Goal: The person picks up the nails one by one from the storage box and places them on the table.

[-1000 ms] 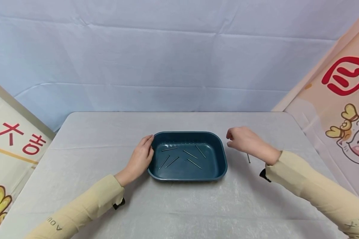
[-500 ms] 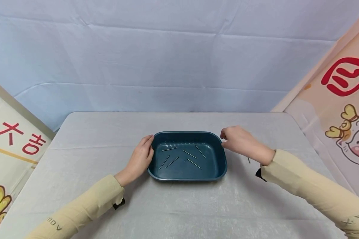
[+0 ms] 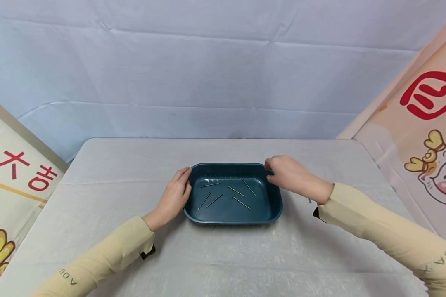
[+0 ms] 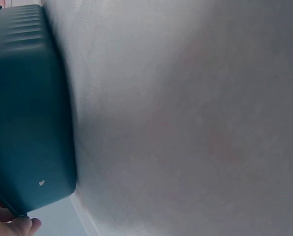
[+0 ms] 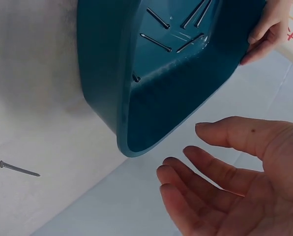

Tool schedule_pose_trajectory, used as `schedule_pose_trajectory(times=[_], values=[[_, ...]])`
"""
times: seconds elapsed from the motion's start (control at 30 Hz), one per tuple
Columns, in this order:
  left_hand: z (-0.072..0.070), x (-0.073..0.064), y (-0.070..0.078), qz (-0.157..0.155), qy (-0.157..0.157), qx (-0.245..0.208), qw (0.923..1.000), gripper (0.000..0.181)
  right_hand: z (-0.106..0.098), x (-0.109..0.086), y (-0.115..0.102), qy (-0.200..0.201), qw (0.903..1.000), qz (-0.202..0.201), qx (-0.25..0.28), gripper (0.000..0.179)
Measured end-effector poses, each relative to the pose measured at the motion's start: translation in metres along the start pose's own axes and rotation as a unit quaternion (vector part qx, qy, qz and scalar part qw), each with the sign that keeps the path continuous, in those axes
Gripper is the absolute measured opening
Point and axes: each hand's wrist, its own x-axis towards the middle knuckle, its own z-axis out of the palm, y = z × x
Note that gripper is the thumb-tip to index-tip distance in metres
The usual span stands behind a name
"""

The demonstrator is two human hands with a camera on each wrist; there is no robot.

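A dark teal plastic tray [image 3: 233,223] stands on the table with several nails [image 3: 241,203] lying scattered on its floor. My left hand [image 3: 171,200] grips its left rim; in the right wrist view the thumb and fingers of that left hand [image 5: 269,32] pinch the edge. Over the tray's far right corner hovers my right hand [image 3: 288,175]. From the right wrist view, the fingers of this right hand [image 5: 225,179] are loosely bent and apart from the thumb, with nothing between them. One more nail [image 5: 19,169] lies on the table to the tray's right, partly hidden by my right forearm in the head view.
A pale cloth covers the table [image 3: 223,260]. Behind it hangs a light blue-white cloth backdrop [image 3: 193,82]. Printed banners flank both sides, one left [image 3: 18,198] and one right [image 3: 423,156].
My right hand has moved left, from beside the tray to over its far right corner. The left hand, tray and nails have stayed put.
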Motion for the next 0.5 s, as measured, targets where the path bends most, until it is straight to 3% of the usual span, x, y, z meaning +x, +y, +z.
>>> schedule_pose_trajectory(times=[0.5], values=[[0.0,0.0,0.001,-0.006,-0.008,0.003,0.9999,0.041,-0.005,0.006,-0.018,0.019,0.998,-0.051,-0.032,0.02]])
